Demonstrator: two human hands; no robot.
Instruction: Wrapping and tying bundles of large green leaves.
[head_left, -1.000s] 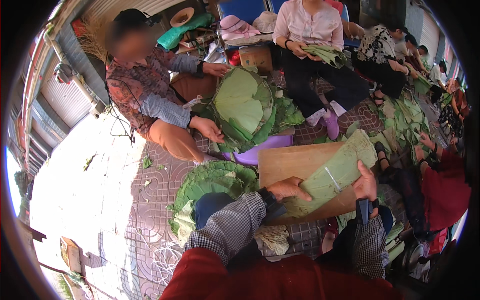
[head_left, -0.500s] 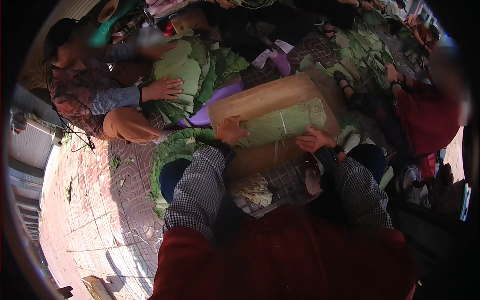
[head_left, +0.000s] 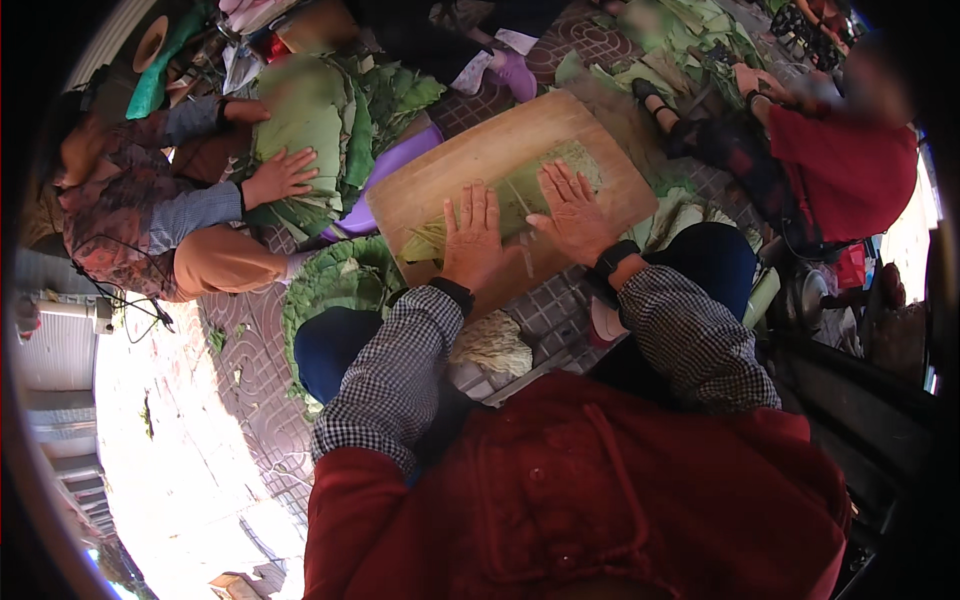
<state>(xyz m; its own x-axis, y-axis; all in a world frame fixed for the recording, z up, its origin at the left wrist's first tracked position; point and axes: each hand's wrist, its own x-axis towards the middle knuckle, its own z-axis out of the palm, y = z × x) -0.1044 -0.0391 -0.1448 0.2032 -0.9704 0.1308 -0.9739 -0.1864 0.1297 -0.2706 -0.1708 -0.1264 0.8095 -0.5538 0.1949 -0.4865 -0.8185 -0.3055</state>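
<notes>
A long pale-green roll of leaves (head_left: 513,208) lies across a wooden board (head_left: 545,122) in front of me, with a thin pale strip near its middle. Both my palms face down on it. My left hand (head_left: 472,243) lies flat with fingers stretched out, over the roll's left half. To the right of the strip, my right hand (head_left: 580,217) is spread on the roll, thumb pointing left. The hands cover parts of the roll, and nothing is gripped in either.
Left of the board are a purple basin (head_left: 375,190) and a ring-shaped pile of green leaves (head_left: 335,285). A co-worker at left presses a tall leaf stack (head_left: 300,130). Another person in a red top (head_left: 845,170) sits at right. A crumpled pale leaf (head_left: 492,345) lies below the board.
My hands have moved from the roll's near edge and ends onto its top, fingers now pointing away from me. The roll looks narrower and flatter. The whole view has shifted slightly.
</notes>
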